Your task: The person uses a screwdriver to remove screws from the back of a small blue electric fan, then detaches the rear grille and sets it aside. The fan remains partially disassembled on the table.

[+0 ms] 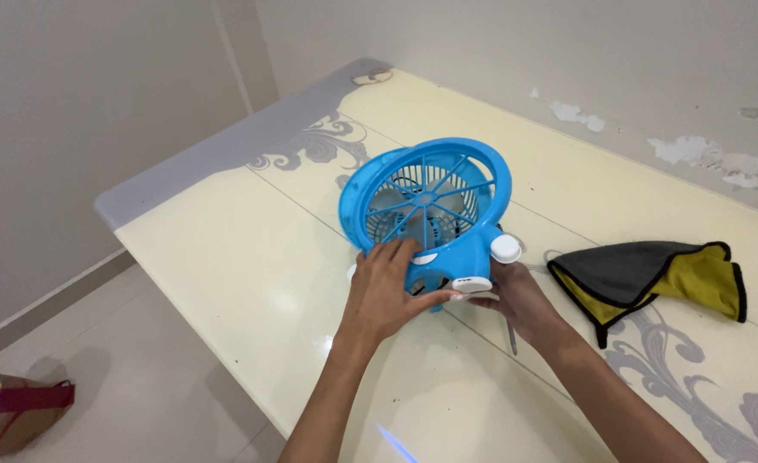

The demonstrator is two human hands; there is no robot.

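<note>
A small blue table fan (430, 206) with a round grille and white knobs sits tilted on a cream table (242, 274). My left hand (385, 291) lies over the fan's lower front, fingers spread on the grille and base. My right hand (516, 300) grips the fan's base from the right side, beneath a white round knob (506, 249). A thin grey tool (512, 339), perhaps a screwdriver, shows under my right wrist; I cannot tell if the hand holds it.
A grey and yellow cloth (653, 274) lies folded on the table to the right of the fan. The table's left edge drops to a tiled floor (139, 377), where a bag (10, 411) sits. A peeling wall (705, 154) runs behind.
</note>
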